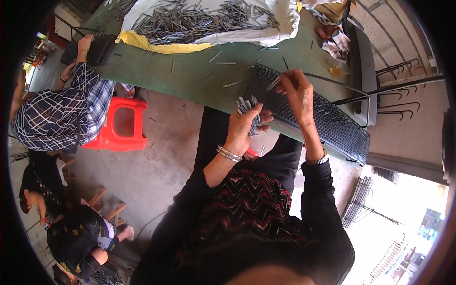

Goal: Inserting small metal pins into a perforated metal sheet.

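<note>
My left hand is closed round a bundle of thin grey metal-looking strips, held just off the table's near edge. My right hand pinches a slim grey piece between thumb and fingers, above the far left end of a long black rack. Rows of small holes cover this rack, which lies slantwise along the table edge. Farther off, a large heap of similar strips lies on a white sheet with yellow edging.
Loose strips are scattered over the green table. A crumpled cloth lies at the right. At the left a person in a checked shirt sits by a red stool; other people sit lower left. Metal hooks stick out at the right.
</note>
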A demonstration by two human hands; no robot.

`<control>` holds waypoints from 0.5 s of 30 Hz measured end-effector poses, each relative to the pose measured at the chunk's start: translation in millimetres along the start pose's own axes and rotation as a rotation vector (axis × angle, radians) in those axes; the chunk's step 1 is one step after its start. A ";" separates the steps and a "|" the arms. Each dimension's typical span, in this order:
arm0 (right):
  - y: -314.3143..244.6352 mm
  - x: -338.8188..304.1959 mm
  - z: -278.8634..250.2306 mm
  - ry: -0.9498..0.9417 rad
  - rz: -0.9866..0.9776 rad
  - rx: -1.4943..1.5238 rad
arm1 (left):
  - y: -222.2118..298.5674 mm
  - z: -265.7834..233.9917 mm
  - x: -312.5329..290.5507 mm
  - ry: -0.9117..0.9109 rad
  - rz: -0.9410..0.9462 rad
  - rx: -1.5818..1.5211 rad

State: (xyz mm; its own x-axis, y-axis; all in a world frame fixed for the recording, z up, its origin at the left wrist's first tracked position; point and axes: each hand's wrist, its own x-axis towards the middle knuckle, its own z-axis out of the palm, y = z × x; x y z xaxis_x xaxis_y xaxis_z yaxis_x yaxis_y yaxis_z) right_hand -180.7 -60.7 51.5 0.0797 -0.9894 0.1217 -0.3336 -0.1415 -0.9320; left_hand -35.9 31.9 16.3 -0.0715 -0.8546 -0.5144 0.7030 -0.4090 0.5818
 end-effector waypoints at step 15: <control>41.9 39.1 11.0 0.154 -0.333 -0.373 | -12.0 7.5 1.7 -0.099 -0.212 -0.236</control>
State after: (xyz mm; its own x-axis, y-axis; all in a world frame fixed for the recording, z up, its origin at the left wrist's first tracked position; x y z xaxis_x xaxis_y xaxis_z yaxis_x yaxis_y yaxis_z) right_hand -181.3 -104.9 13.5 0.1091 -0.8782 0.4657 -0.6281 -0.4240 -0.6525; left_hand -49.7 33.0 13.2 -0.2940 -0.7902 -0.5377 0.8089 -0.5054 0.3005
